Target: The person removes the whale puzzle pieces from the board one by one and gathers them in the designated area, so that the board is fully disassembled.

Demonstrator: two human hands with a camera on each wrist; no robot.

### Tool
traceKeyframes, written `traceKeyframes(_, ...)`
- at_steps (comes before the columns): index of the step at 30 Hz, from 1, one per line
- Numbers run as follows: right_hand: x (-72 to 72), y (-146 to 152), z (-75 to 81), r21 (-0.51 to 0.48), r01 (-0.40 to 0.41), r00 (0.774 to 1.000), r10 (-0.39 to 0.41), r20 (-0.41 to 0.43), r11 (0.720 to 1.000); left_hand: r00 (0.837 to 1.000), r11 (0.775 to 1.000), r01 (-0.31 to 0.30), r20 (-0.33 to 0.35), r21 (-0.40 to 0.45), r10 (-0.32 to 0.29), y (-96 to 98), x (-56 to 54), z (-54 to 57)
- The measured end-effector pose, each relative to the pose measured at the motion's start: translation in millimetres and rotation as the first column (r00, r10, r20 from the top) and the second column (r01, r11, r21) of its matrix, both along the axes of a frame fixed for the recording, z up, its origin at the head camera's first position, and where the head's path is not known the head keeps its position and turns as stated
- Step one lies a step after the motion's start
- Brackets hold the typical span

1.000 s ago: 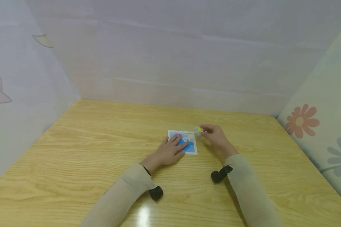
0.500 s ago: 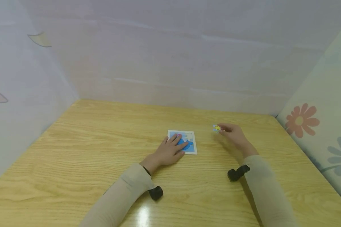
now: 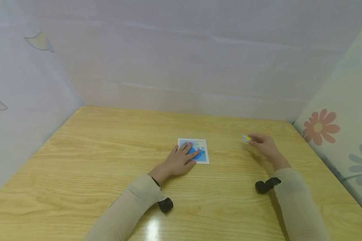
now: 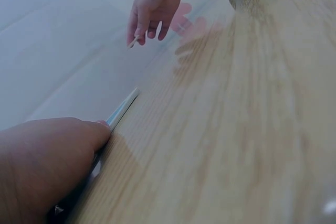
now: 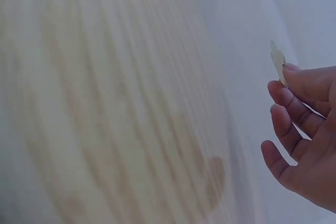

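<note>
A small square jigsaw puzzle (image 3: 207,156) in a white frame lies on the table, with a blue picture in it. Its upper right corner shows a pale gap. Across its left and middle part my left hand (image 3: 178,161) rests with spread fingers, hiding some of the picture. To the right, my right hand (image 3: 266,147) pinches a puzzle piece (image 3: 246,138) with a yellow sun on it, held above the table. In the right wrist view the thin piece (image 5: 279,64) is seen nearly edge-on between thumb and index finger, the other fingers loosely bent.
The wood-grain table (image 3: 108,140) meets a pale cloth wall (image 3: 181,67) at the back. Side walls stand left and right, the right one printed with a red flower (image 3: 321,127). Black wrist cameras (image 3: 166,205) sit on both sleeves.
My right hand has moved to the right with the sun piece, away from the puzzle's upper right corner. The left hand and the frame have stayed in place.
</note>
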State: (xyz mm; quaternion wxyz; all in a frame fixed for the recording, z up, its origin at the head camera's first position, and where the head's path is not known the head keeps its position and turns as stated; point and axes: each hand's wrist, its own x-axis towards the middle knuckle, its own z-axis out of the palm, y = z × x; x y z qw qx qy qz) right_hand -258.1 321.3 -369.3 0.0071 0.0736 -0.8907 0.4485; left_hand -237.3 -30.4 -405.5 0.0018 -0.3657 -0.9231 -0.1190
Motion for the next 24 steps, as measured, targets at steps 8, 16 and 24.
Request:
traceKeyframes(8, 2.0, 16, -7.2, 0.048, 0.041, 0.999, -0.041, -0.008, 0.998, 1.000, 1.000, 0.003, 0.011, 0.025, -0.004, -0.3, 1.5, 2.1)
traceKeyframes(16, 7.5, 26, -7.9, 0.056, 0.078, 0.997, -0.078, -0.002, 0.995, 1.000, 0.999, -0.001, 0.023, 0.042, 0.000, -0.5, 1.7, 3.0)
traceKeyframes(24, 8.4, 36, -10.8, 0.090, 0.078, 0.997, -0.080, 0.020, 0.993, 1.000, 0.999, -0.007, 0.021, 0.046, 0.006, -0.4, -0.9, -1.3)
